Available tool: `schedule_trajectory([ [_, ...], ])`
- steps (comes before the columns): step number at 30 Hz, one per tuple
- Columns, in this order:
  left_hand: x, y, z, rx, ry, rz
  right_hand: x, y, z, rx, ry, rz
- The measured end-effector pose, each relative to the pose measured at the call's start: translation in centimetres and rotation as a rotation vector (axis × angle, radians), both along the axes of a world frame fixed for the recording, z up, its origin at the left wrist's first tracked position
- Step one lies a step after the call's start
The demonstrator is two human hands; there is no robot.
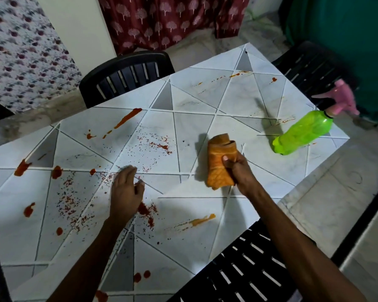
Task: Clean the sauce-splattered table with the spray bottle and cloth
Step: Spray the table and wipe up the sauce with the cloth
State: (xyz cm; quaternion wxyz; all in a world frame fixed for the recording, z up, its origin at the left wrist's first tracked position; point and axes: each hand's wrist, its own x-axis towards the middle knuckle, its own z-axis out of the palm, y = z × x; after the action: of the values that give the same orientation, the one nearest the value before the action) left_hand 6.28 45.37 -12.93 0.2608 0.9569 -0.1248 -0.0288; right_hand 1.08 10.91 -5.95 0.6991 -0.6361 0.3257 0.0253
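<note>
Your right hand grips the folded orange cloth from its right side, thumb across the front and fingers curled behind it. The cloth is near the middle of the white table. Your left hand holds nothing. It is palm down, fingers loosely bent, over red flecks to the left of the cloth; whether it touches the surface is unclear. The green spray bottle, with a pink trigger head, sits near the table's right edge, well apart from both hands. Red sauce streaks and blobs mark the tabletop.
</note>
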Motion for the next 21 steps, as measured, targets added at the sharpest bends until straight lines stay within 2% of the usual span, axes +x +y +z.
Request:
schedule_trajectory([
  [5, 1.2, -3.9, -0.3, 0.028, 0.020, -0.052, 2.7, -9.1, 0.4, -0.201, 0.004, -0.146],
  [12, 2.7, -8.5, -0.2, 0.109, -0.008, -0.092, 7.4, -14.3, -1.3, -0.435, 0.044, -0.238],
  [17, 3.2, -9.3, -0.6, 0.100, -0.025, -0.074, 10.3, -13.6, -4.1, -0.302, 0.055, -0.211],
  [21, 3.1, -8.9, -0.8, 0.060, -0.044, -0.059, 11.3, -8.0, -4.6, -0.115, 0.034, -0.112],
])
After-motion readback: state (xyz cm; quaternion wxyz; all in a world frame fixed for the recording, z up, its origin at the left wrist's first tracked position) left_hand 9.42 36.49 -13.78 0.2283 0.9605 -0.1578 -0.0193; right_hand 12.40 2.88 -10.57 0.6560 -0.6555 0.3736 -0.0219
